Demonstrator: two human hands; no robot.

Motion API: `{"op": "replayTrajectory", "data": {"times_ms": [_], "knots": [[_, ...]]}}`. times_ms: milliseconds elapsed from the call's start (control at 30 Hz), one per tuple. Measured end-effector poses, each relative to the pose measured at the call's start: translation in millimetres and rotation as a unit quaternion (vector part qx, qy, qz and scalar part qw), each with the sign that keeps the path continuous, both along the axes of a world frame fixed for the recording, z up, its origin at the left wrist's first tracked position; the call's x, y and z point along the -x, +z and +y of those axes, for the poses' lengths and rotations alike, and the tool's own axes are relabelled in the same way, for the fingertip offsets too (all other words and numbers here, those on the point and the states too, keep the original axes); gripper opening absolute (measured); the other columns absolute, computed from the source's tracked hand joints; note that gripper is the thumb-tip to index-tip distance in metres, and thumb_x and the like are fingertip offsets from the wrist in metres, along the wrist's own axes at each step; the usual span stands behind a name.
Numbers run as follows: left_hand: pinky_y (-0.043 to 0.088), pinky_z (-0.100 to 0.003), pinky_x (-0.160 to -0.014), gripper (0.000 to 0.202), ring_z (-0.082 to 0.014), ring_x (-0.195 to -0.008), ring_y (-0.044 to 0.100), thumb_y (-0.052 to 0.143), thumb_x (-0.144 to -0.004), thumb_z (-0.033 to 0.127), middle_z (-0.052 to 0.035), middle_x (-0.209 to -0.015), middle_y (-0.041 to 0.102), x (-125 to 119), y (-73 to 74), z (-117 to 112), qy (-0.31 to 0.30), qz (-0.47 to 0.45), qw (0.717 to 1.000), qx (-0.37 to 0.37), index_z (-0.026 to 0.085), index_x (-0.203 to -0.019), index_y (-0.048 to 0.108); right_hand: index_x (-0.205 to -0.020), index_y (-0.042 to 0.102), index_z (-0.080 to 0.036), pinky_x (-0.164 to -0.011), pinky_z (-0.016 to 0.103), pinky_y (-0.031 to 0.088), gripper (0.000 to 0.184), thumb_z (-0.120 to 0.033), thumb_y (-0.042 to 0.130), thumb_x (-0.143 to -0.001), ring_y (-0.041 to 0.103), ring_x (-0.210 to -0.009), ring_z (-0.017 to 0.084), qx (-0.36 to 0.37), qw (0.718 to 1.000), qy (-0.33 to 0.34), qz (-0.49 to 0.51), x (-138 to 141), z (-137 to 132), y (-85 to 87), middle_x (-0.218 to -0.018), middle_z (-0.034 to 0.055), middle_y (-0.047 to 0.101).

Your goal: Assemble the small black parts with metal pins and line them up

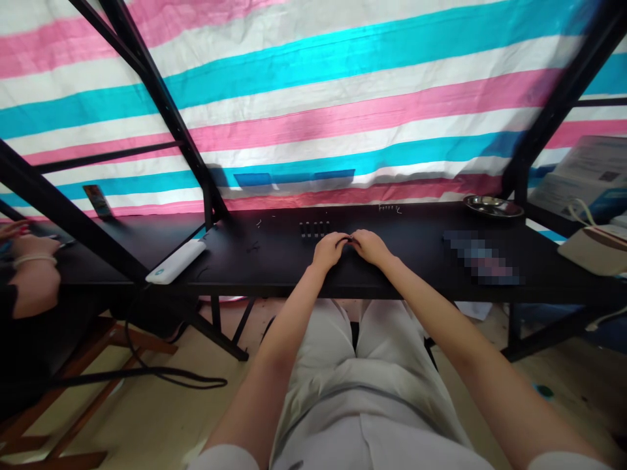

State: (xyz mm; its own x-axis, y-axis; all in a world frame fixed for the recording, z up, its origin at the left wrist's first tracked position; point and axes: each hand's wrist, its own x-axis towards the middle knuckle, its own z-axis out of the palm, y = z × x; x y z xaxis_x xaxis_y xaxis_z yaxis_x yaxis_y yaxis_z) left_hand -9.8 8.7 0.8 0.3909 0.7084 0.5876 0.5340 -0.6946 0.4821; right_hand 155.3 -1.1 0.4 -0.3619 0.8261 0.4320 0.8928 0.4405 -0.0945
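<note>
My left hand [329, 251] and my right hand [371, 248] meet over the black table [274, 264], their fingers pinched close together. Between the fingertips is something small and dark, too small to name. Just beyond my left hand, a row of several small dark cylinders with light tops [315, 229] stands on the table. Farther back to the right lies a line of tiny pale pieces [390, 208]. Small dark bits [253, 247] are scattered to the left.
A long white device [176, 261] lies left beside a black metal frame post [169, 114]. A shiny metal dish [493, 206] sits back right, near a blurred-out item [482, 258] and a cream bag [595, 248]. At far left, a co-worker's hand [34, 248] is over the table.
</note>
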Motion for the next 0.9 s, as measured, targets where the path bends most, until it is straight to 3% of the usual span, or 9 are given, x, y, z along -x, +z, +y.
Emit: {"op": "replayTrajectory", "data": {"times_ms": [167, 267, 533, 900], "knots": [[0.044, -0.03, -0.087, 0.023, -0.0175, -0.097, 0.058, 0.041, -0.088, 0.02, -0.0075, -0.101, 0.063, 1.2, 3.3, -0.6, 0.05, -0.102, 0.993, -0.038, 0.02, -0.101, 0.06, -0.093, 0.058, -0.016, -0.07, 0.027, 0.035, 0.027, -0.032, 0.037, -0.093, 0.056, -0.084, 0.019, 0.016, 0.999, -0.044, 0.01, -0.7, 0.8, -1.7, -0.092, 0.01, 0.064], [0.044, -0.028, -0.086, 0.022, -0.017, -0.095, 0.058, 0.04, -0.088, 0.019, -0.0075, -0.099, 0.062, 1.2, 4.3, -1.4, 0.042, -0.118, 0.991, -0.048, 0.019, -0.101, 0.059, -0.093, 0.058, -0.016, -0.067, 0.027, 0.035, 0.027, -0.031, 0.035, -0.093, 0.057, -0.082, 0.02, 0.035, 0.996, -0.077, -0.01, -0.5, -0.3, -1.0, -0.093, 0.0108, 0.064], [0.044, -0.027, -0.086, 0.022, -0.0162, -0.095, 0.058, 0.039, -0.088, 0.019, -0.0068, -0.1, 0.062, 0.2, 5.5, -4.5, 0.019, -0.114, 0.992, -0.042, 0.02, -0.101, 0.057, -0.093, 0.056, -0.017, -0.066, 0.027, 0.035, 0.025, -0.029, 0.034, -0.094, 0.059, -0.085, 0.021, 0.049, 0.994, -0.093, -0.015, 0.2, -0.5, -0.6, -0.094, 0.0113, 0.065], [0.046, -0.03, -0.088, 0.027, -0.0169, -0.098, 0.057, 0.031, -0.093, 0.023, -0.0076, -0.1, 0.061, -1.5, 4.8, -9.1, 0.003, 0.0, 0.992, -0.126, 0.019, -0.106, 0.055, -0.097, 0.055, -0.014, -0.069, 0.028, 0.035, 0.026, -0.025, 0.031, -0.094, 0.057, -0.087, 0.021, 0.047, 0.991, -0.116, -0.044, -0.7, -1.4, -1.0, -0.095, 0.0134, 0.064]]}}
